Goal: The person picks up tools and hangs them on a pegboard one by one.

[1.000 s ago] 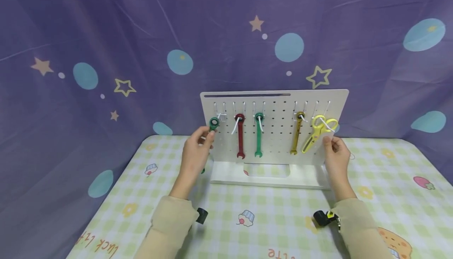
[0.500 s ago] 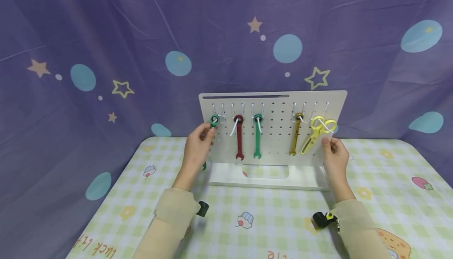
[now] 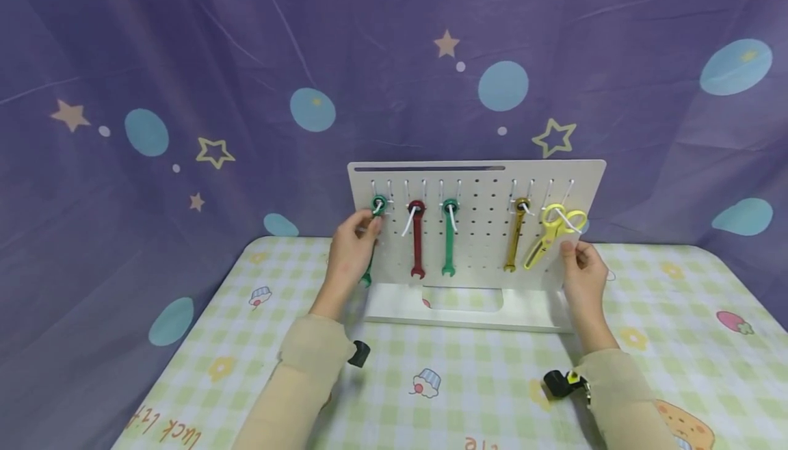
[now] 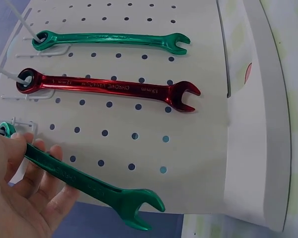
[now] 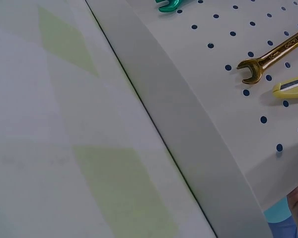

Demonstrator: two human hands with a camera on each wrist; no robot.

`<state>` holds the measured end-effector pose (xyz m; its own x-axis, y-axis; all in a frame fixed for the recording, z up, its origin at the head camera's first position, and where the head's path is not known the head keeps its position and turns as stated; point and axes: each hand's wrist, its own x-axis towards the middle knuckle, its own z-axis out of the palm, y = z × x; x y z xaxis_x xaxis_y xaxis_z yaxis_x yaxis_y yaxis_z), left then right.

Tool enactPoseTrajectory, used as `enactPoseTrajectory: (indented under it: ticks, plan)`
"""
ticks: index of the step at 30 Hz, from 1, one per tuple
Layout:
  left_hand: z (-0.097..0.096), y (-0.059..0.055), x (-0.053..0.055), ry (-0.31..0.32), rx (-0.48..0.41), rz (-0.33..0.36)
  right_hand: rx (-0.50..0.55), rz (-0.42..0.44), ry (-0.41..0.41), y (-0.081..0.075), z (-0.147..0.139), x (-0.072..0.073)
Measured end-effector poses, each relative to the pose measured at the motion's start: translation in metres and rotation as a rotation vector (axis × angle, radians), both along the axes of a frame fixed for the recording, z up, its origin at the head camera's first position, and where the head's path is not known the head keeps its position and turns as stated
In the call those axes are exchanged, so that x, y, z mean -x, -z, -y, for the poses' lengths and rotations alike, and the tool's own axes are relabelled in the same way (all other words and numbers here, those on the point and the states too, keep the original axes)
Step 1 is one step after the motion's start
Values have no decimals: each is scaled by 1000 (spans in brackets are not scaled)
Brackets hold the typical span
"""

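My left hand (image 3: 349, 252) pinches a green wrench (image 4: 89, 179) just below its ring end, at the left side of a white pegboard (image 3: 486, 245). The wrench's ring sits around the tip of the leftmost white hook, and its open end hangs down, tilted off the board. My right hand (image 3: 585, 275) grips the board's right edge between thumb and fingers, below the yellow scissors (image 3: 548, 234). In the right wrist view only a bit of that hand shows at the lower right.
A red wrench (image 3: 418, 241), another green wrench (image 3: 449, 239) and a gold wrench (image 3: 514, 238) hang on hooks along the board. The board's base stands on a checked tablecloth (image 3: 480, 368), with a purple curtain (image 3: 382, 60) behind.
My left hand has moved right and slightly up, carrying the green wrench's ring onto the leftmost hook. The right hand stays on the board's edge.
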<state>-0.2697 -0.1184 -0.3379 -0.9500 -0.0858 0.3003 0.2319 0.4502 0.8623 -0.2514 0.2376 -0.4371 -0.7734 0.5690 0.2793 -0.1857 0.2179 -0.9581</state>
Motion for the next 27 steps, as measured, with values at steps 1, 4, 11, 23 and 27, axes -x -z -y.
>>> enactPoseTrajectory:
  ticks: [1, 4, 11, 23, 27]
  plan:
    - [-1, 0, 1, 0, 5, 1, 2, 4, 2, 0, 0, 0]
    - [-3, 0, 1, -6, 21, 15, -9, 12, 5, 2, -1, -1]
    - [-5, -1, 0, -41, 66, 75, 20, -12, -1, 2, 0, -2]
    - [-9, 14, -2, -21, 72, 110, 32, -9, -9, 0, 2, -2]
    - [-9, 24, -4, -9, 75, 131, 20, -1, -18, -2, 1, -1]
